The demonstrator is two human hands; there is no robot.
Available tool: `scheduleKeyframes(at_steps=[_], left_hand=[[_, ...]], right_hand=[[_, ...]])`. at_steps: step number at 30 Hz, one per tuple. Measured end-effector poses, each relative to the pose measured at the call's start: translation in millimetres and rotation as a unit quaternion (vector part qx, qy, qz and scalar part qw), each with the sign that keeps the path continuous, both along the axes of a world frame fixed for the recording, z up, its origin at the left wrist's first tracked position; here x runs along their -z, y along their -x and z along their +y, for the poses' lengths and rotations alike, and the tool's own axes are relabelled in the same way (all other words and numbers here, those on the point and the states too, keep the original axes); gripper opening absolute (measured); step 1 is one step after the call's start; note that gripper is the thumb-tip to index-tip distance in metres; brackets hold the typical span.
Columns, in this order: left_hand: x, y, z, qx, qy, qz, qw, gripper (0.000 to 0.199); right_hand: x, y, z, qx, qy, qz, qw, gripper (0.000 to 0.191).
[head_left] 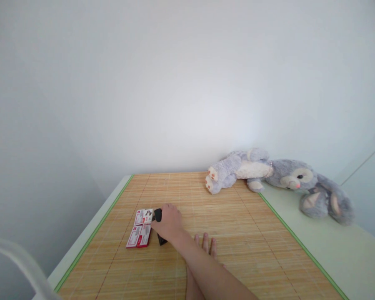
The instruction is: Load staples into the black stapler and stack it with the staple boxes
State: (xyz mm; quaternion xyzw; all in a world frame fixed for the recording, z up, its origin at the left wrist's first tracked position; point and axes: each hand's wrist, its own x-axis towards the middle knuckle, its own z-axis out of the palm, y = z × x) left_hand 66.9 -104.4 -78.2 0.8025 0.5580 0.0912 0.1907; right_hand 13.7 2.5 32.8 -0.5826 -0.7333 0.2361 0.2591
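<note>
My right hand (169, 220) reaches across to the left, its fingers wrapped over a black stapler (158, 214) lying on the mat. The hand covers the stapler's middle; only its dark ends show. Just left of it, several small red and white boxes (139, 229) lie side by side in two rows, close to my fingertips. My left hand (206, 245) rests flat on the mat with its fingers stretched apart and nothing in them. The right forearm crosses over it and hides part of the palm and wrist.
A bamboo mat (231, 225) with green edging covers much of the pale table (337, 233). At the back right, a grey plush rabbit (253, 170) lies along the wall (175, 83). A blurred white curved bar (21, 258) crosses the lower left corner.
</note>
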Motion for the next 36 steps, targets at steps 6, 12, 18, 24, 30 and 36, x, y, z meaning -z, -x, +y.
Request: scheduleKeyframes(at_steps=[6,12,18,24,30,36], left_hand=[[-12.7,-2.5,-29.2,-0.040,-0.103,-0.052,0.993,0.064],[-37.8,25.2,-30.7,-0.234,-0.224,-0.022,0.946,0.052],[-47.5,44.4,-18.8,-0.186,-0.169,0.040,0.967,0.054],[-54.3,46.7,-15.5,-0.212,-0.159,0.043,0.963,0.059],[-56.0,53.6,-12.8,-0.206,-0.158,0.044,0.965,0.058],[-53.3,59.9,-9.2,-0.173,-0.165,0.036,0.970,0.058]], right_hand=[[-5.3,-68.7,4.6,-0.094,-0.008,-0.014,0.995,0.028],[-2.5,-128.6,-2.0,-0.173,0.005,0.048,0.984,0.025],[4.1,-129.6,-13.5,-0.145,0.007,0.184,0.972,0.024],[8.3,-138.3,-12.3,-0.065,0.026,0.414,0.908,0.032],[22.5,-183.7,-16.7,0.065,0.024,0.610,0.790,0.031],[43.9,-209.6,-32.5,0.129,0.089,0.686,0.710,0.035]])
